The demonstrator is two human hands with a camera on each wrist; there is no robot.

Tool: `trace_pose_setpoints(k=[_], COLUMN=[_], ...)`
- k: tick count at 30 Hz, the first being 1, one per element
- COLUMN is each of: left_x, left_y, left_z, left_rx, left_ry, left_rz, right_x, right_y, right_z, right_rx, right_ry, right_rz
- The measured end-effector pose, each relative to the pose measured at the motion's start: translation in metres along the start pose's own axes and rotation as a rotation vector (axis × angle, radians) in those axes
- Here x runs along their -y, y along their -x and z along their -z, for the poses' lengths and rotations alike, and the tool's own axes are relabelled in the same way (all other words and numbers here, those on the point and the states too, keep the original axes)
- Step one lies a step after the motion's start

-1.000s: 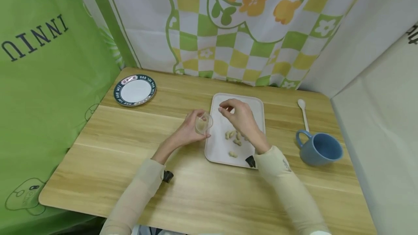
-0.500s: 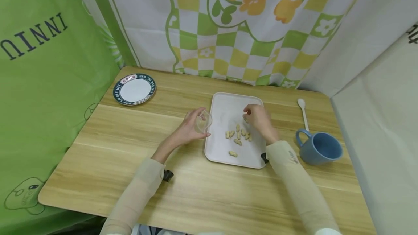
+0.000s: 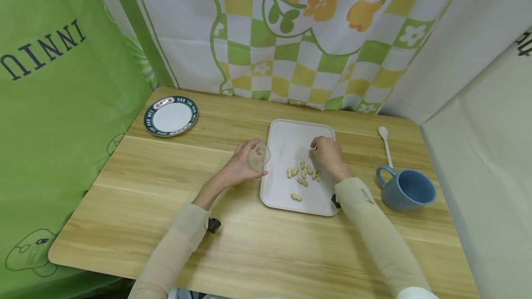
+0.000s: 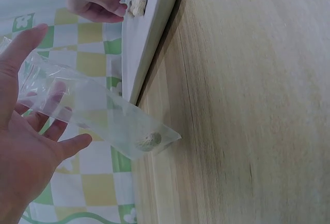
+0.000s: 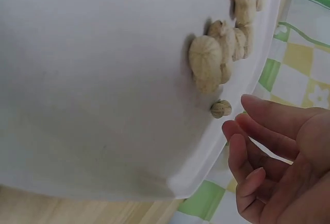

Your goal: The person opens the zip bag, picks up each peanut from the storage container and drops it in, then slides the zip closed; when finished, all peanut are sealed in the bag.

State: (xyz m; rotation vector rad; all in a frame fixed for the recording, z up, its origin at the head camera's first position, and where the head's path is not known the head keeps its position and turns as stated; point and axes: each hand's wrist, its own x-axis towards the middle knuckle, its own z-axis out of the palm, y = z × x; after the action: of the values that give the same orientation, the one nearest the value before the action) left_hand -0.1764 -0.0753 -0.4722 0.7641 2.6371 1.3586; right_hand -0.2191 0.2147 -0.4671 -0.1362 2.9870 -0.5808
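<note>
My left hand holds a clear plastic bag left of the tray, the bag's mouth spread between thumb and fingers. One peanut lies in the bag's bottom corner. My right hand is low over the right side of the white tray. In the right wrist view its fingers are bent, with a gap between thumb and fingertips. A small peanut shows right at those fingertips. Several more peanuts lie grouped on the tray, and a single peanut sits nearer its front.
A blue mug stands right of the tray, with a white spoon behind it. At the table's back left is a plate with a dark green rim. A patterned curtain hangs along the back edge of the wooden table.
My right hand has moved from near the bag, over the tray's left part, to the tray's right side, and has stayed about there for the last half second. My left hand has barely moved.
</note>
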Motion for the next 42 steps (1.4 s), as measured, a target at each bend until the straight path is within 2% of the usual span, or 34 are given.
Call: trace_pose_setpoints(k=[14,27,33,35,42], left_x=[0.001,0.0,-0.002,-0.002,-0.001], left_y=[0.006,0.001,-0.004,-0.004,-0.005], left_z=[-0.004,-0.001,0.001,0.001,0.001], left_rx=[0.021,0.026,0.021,0.019,0.028], left_ry=[0.008,-0.017,-0.017,-0.012,-0.003], left_rz=[0.027,0.012,0.02,0.029,0.022], right_x=[-0.003,-0.003,0.009,0.013,0.03], right_y=[0.006,0.01,0.012,0.012,0.021], right_z=[-0.012,-0.009,0.005,0.008,0.025], right_rx=[0.046,-0.027,-0.041,-0.054,-0.142], right_ry=[-0.006,-0.052,-0.185,-0.244,-0.374], right_rz=[-0.029,-0.01,0.02,0.055,0.135])
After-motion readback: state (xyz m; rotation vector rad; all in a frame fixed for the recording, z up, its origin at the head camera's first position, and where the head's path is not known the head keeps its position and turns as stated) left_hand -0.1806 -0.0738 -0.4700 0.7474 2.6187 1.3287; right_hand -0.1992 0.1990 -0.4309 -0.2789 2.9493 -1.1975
